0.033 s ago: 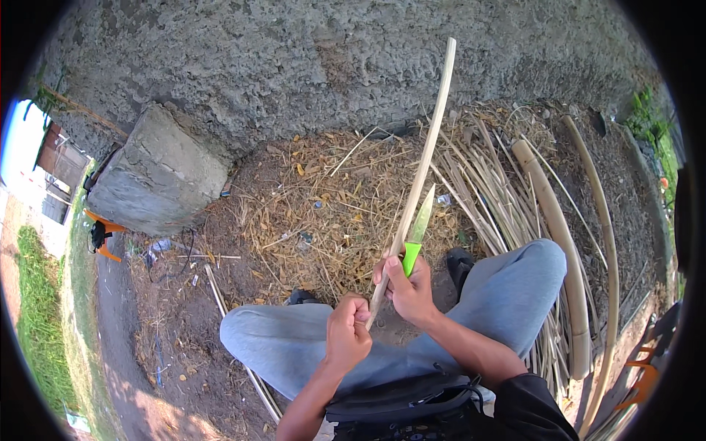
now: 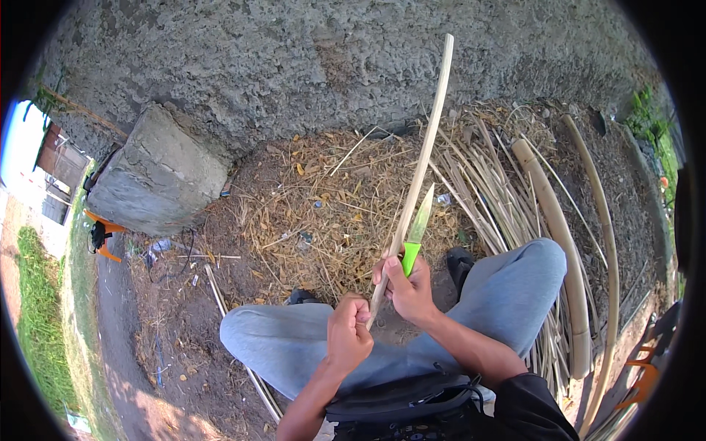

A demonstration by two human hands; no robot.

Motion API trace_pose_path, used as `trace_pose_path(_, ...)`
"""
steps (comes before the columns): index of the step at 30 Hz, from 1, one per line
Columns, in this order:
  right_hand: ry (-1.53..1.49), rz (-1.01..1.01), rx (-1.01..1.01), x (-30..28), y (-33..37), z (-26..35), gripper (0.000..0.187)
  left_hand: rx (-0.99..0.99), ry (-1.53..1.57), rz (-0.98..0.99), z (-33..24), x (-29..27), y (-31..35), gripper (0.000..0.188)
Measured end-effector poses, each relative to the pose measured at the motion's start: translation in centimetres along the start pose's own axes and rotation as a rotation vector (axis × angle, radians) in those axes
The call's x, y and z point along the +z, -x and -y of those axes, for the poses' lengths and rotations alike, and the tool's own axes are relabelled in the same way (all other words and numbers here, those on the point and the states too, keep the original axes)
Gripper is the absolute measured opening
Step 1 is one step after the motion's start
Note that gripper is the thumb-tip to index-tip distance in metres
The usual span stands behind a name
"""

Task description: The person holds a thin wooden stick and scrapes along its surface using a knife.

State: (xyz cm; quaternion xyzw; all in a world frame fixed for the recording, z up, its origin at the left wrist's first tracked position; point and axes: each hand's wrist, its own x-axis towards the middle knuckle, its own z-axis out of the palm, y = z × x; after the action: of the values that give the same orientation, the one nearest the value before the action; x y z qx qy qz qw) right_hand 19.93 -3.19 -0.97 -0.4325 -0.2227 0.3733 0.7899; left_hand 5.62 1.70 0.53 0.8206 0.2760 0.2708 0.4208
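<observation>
A long, pale bamboo strip (image 2: 419,173) rises from between my hands and leans slightly right, its far end in front of the wall. My left hand (image 2: 348,332) is closed around the strip's lower end, thumb uppermost. Just above it, my right hand (image 2: 409,288) holds a knife (image 2: 416,235) with a bright green handle, its blade pointing up and away beside the strip. The thumb and fingers of that same hand also pinch the strip. Part of the handle is hidden in my palm.
Split bamboo strips (image 2: 478,184) lie heaped on the right, beside a thick bamboo pole (image 2: 555,220) and a thinner curved one (image 2: 599,198). A rough wall (image 2: 294,66) stands ahead, with a concrete block (image 2: 158,173) at left. Straw and dry leaves (image 2: 316,206) litter the ground.
The strip's far end has shifted very slightly up and to the left. Both hands keep their grip in nearly the same place.
</observation>
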Motion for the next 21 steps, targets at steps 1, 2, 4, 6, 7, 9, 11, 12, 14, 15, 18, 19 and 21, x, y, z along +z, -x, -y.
trace_pose_path(1, -0.005, 0.028, 0.002, 0.0, -0.1, 0.0, 0.019, 0.001, -0.001, 0.002, -0.1, 0.0, 0.0, 0.016)
trace_pose_path(2, -0.007, 0.026, 0.003, -0.1, -0.1, -0.1, 0.019, 0.002, 0.01, -0.004, -0.2, 0.0, 0.0, 0.009)
trace_pose_path(4, -0.009, 0.057, 0.014, -0.1, -0.2, -0.2, 0.021, 0.004, 0.018, -0.008, -0.3, -0.1, -0.1, 0.012)
trace_pose_path(6, 0.028, 0.063, 0.032, -0.1, 0.4, -1.1, 0.021, -0.033, 0.283, -0.134, -0.6, -0.5, -0.7, 0.018)
trace_pose_path(7, 0.066, 0.074, 0.052, -0.2, 0.7, -1.4, 0.021, -0.026, 0.411, -0.193, -1.0, -0.9, -1.3, 0.021)
trace_pose_path(9, -0.004, 0.077, 0.055, -0.2, 0.2, -1.2, 0.021, -0.031, 0.375, -0.185, -0.6, -2.3, -2.3, 0.02)
trace_pose_path(11, -0.036, 0.08, 0.024, -0.9, -0.9, -1.1, 0.02, -0.087, 0.237, -0.123, 1.0, -3.7, -2.8, 0.023)
trace_pose_path(12, -0.037, 0.085, 0.02, -1.1, -1.1, -1.1, 0.02, -0.082, 0.236, -0.127, 1.8, -4.1, -2.7, 0.023)
trace_pose_path(14, -0.195, 0.07, 0.053, -1.5, -1.4, -1.0, 0.02, -0.257, -0.05, -0.022, 3.2, -4.6, -2.4, 0.011)
trace_pose_path(15, -0.261, 0.078, 0.078, -1.6, -1.3, -1.1, 0.02, -0.252, -0.051, -0.025, 4.0, -4.3, -2.1, 0.011)
trace_pose_path(18, -0.26, 0.061, 0.103, -1.4, -0.7, -1.4, 0.018, -0.156, -0.281, -0.195, 4.3, -3.1, -1.8, 0.018)
trace_pose_path(19, -0.259, 0.061, 0.105, -1.2, -0.7, -1.4, 0.018, -0.038, -0.396, -0.277, 3.8, -2.6, -1.9, 0.022)
trace_pose_path(21, -0.185, 0.045, 0.114, -1.0, -0.7, -1.0, 0.016, 0.086, -0.511, -0.359, 2.7, -2.7, -1.8, 0.027)
